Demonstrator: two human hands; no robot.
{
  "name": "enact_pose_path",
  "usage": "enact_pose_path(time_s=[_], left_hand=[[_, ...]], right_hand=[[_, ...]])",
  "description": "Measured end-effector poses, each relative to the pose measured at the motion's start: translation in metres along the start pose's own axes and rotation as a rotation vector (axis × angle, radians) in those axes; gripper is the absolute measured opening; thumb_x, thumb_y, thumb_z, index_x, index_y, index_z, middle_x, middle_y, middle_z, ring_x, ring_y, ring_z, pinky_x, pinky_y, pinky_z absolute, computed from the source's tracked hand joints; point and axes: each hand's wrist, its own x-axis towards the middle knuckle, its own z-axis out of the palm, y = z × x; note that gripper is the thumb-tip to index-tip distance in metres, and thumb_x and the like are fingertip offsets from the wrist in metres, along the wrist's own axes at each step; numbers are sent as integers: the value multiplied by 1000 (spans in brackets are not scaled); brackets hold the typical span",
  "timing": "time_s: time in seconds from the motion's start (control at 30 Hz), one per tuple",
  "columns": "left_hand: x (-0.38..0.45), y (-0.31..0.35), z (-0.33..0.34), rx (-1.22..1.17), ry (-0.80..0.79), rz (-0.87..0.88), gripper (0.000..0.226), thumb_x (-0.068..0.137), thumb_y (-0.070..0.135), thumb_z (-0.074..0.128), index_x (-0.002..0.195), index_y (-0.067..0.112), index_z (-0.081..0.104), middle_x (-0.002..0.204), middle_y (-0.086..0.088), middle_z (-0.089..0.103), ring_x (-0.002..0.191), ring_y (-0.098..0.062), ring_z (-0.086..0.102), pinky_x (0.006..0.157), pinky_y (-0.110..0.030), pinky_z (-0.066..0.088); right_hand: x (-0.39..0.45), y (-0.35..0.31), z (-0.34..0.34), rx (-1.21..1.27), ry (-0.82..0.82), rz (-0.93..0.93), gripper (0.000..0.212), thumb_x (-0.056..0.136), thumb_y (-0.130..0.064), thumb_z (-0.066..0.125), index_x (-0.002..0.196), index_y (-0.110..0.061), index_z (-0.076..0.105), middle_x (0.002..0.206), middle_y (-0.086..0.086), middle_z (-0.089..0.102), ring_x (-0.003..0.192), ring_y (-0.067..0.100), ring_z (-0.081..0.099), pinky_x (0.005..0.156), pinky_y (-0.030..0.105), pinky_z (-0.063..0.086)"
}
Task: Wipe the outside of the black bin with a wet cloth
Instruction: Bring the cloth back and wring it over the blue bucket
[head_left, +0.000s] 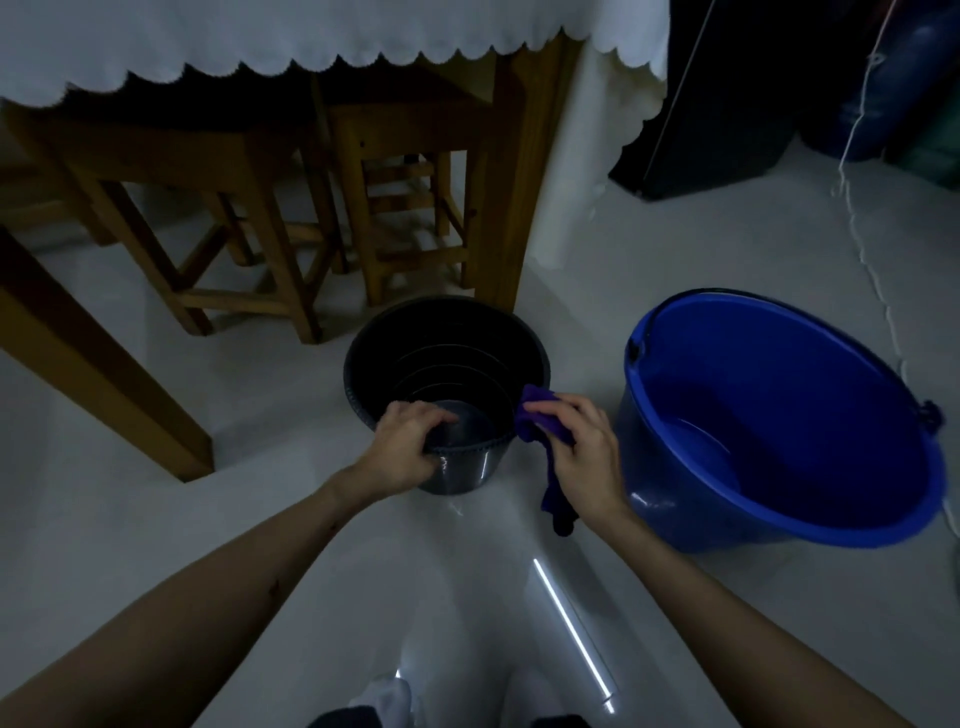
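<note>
On floor beside table leg, black bin stands upright. Left hand grips near rim, fingers curled over edge. Right hand pinches purple cloth against bin's right side. Wiping seems early; most of outer wall left. Blue bucket near.

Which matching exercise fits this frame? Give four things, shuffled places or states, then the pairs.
Things:
1. black bin
2. purple cloth
3. blue bucket
4. left hand

Places or states:
A. stands on the floor right of the bin, a little water in it
B. grips the bin's near rim
C. stands beside the wooden table leg
D. held in the right hand against the bin's right side

Pairs: 1-C, 2-D, 3-A, 4-B
</note>
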Motion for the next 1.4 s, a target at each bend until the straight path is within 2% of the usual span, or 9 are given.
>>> enact_pose_path(time_s=[0.13, 0.23, 0.33, 0.47, 0.57, 0.73, 0.83, 1.03, 1.4], left_hand=[[-10, 67, -35, -654, -85, -148, 33, 102, 32, 48, 128, 19, 65, 121, 5, 68, 121, -13, 58, 100, -26, 38], [-17, 100, -53, -821, -170, -109, 39, 102, 39, 47, 121, 12, 69, 119, -3, 71, 115, -15, 64, 99, -25, 43], [-28, 121, -69, -860, -97, -93, 28, 96, 17, 62, 121, 5, 65, 118, -14, 69, 111, -21, 65, 88, -22, 52], [-44, 143, -92, -816, -26, -37, 22, 92, 8, 65, 115, 6, 67, 112, -19, 70, 104, -24, 68, 84, -24, 56], [-56, 160, -115, -689, 19, 54, 20, 95, 11, 61, 114, 11, 67, 108, -13, 71, 101, -23, 69, 88, -32, 57], [-74, 193, -147, -344, 67, 271, 20, 96, 16, 61, 114, 15, 69, 105, 0, 71, 98, -10, 67, 89, -30, 55], [-87, 207, -162, -285, 147, 368, 18, 95, 12, 61, 110, 17, 70, 102, 5, 71, 96, -4, 67, 86, -23, 55], [-100, 215, -174, 30, 215, 651, 20, 92, 6, 63, 109, 13, 70, 103, 3, 69, 94, -1, 58, 78, -4, 43], [-70, 252, -123, 187, 20, 715, 15, 92, -2, 57, 105, 5, 61, 102, -13, 68, 94, -27, 65, 81, -35, 51]], right_hand=[[2, -23, -18, 137, -3, 48, 37, 90, -3, 65, 115, -30, 69, 118, -10, 57, 110, 11, 56, 93, 34, 52], [1, -47, -37, 203, -16, 69, 33, 90, -7, 68, 116, -28, 70, 119, -8, 59, 109, 5, 57, 94, 35, 53], [1, -67, -63, 183, -54, 58, 35, 87, -13, 73, 118, -29, 70, 119, -9, 59, 111, 2, 56, 98, 33, 51], [-3, -95, -101, 177, -138, 41, 34, 86, -26, 75, 118, -36, 69, 120, -17, 58, 112, 2, 56, 96, 28, 51], [-3, -118, -126, 297, -159, 93, 26, 91, -17, 67, 112, -33, 67, 117, -10, 61, 103, 10, 64, 88, 35, 58], [-4, -145, -164, 189, -234, 100, 52, 86, -9, 72, 131, -25, 49, 112, 1, 56, 84, 13, 70, 76, 25, 59], [-8, -157, -186, -37, -192, 23, 25, 84, -22, 76, 106, -23, 64, 104, -4, 49, 79, 9, 62, 71, 16, 52], [-14, -170, -217, -225, -319, -105, 14, 86, -29, 73, 91, -25, 60, 95, -10, 64, 85, 8, 63, 75, 39, 57], [-44, -138, -261, -342, -311, 20, 17, 82, -15, 68, 83, -25, 54, 76, -7, 64, 71, 12, 62, 67, 43, 54]])
